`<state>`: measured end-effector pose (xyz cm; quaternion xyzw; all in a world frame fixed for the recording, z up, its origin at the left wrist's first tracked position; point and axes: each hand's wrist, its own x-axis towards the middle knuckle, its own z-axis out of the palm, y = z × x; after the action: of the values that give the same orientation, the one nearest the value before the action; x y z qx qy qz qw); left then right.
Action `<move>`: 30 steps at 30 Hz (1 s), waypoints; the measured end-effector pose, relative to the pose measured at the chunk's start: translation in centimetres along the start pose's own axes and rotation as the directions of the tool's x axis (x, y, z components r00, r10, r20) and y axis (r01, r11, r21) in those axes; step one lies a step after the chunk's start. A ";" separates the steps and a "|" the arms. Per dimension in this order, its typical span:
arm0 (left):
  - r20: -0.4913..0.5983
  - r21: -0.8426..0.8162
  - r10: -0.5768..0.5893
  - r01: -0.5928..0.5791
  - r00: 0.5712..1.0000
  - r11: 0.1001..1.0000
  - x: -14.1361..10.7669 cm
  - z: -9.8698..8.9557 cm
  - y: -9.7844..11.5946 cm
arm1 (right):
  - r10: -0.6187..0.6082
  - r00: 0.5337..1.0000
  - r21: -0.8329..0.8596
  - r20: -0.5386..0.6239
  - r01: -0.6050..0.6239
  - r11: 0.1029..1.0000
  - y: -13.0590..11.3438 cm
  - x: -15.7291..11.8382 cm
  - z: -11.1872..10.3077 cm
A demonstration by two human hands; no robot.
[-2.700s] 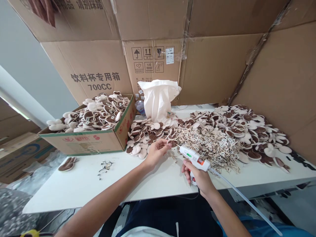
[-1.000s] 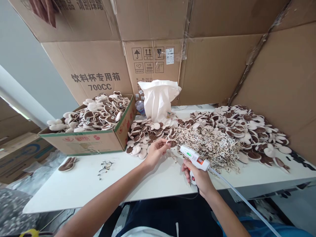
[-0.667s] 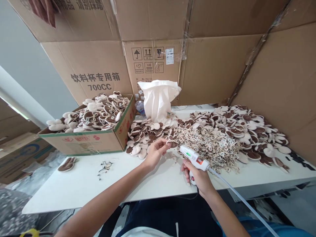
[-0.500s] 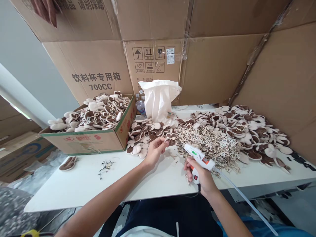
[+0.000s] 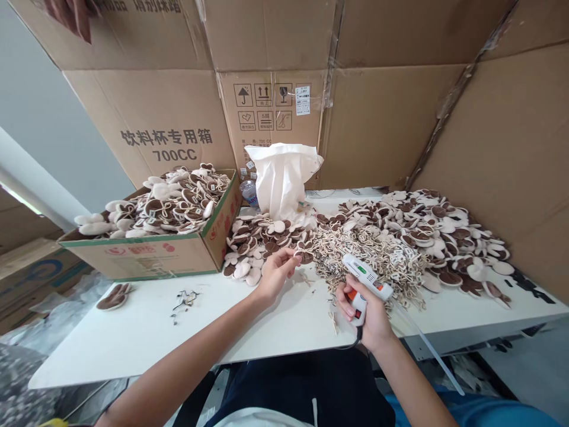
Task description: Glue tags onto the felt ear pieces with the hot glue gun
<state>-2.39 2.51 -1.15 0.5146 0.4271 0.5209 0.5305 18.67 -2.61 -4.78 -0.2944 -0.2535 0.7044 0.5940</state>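
My left hand (image 5: pixel 278 271) pinches a small brown and white felt piece (image 5: pixel 304 257) between thumb and fingertips, above the table. My right hand (image 5: pixel 362 308) is wrapped round the handle of a white glue gun (image 5: pixel 365 274), with a long pale glue stick (image 5: pixel 438 356) coming out of its back. The gun's nozzle end points up and left over a heap of beige cord loops (image 5: pixel 377 255), apart from the felt piece. Behind my left hand, a smaller pile of brown and white felt pieces (image 5: pixel 249 255) lies on the table.
A cardboard box (image 5: pixel 155 261) full of corded felt pieces stands at the left. One brown piece (image 5: pixel 114 298) and dark scraps (image 5: pixel 185 299) lie on the white table (image 5: pixel 146 344). A white bag (image 5: pixel 284 178) stands behind; a larger felt heap (image 5: pixel 457 237) is at the right.
The glue gun in my right hand has moved right, away from the felt piece. My left hand still holds the piece. The whole view has shifted slightly.
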 end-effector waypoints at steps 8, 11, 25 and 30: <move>0.063 0.034 -0.032 0.030 0.997 0.999 -0.2 0.2 0.0 | -0.027 0.999 -0.017 0.041 0.027 0.999 0.0 0.0 -0.1; 0.094 0.025 -0.039 0.037 0.995 0.999 -0.2 0.2 0.0 | -0.034 0.998 -0.023 0.048 0.035 0.999 0.0 0.1 -0.1; 0.533 0.085 -0.169 0.146 0.829 0.986 -0.9 0.2 -0.3 | -0.028 0.999 -0.092 -0.030 0.025 0.995 0.3 0.2 0.1; 0.521 0.075 -0.174 0.159 0.836 0.984 -0.8 0.1 -0.3 | -0.026 0.999 -0.090 -0.039 0.022 0.996 0.5 0.3 0.1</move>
<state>-2.39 1.74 -1.50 0.6058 0.3163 0.3061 0.6628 18.22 -2.42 -5.07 -0.3318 -0.2766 0.6791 0.5935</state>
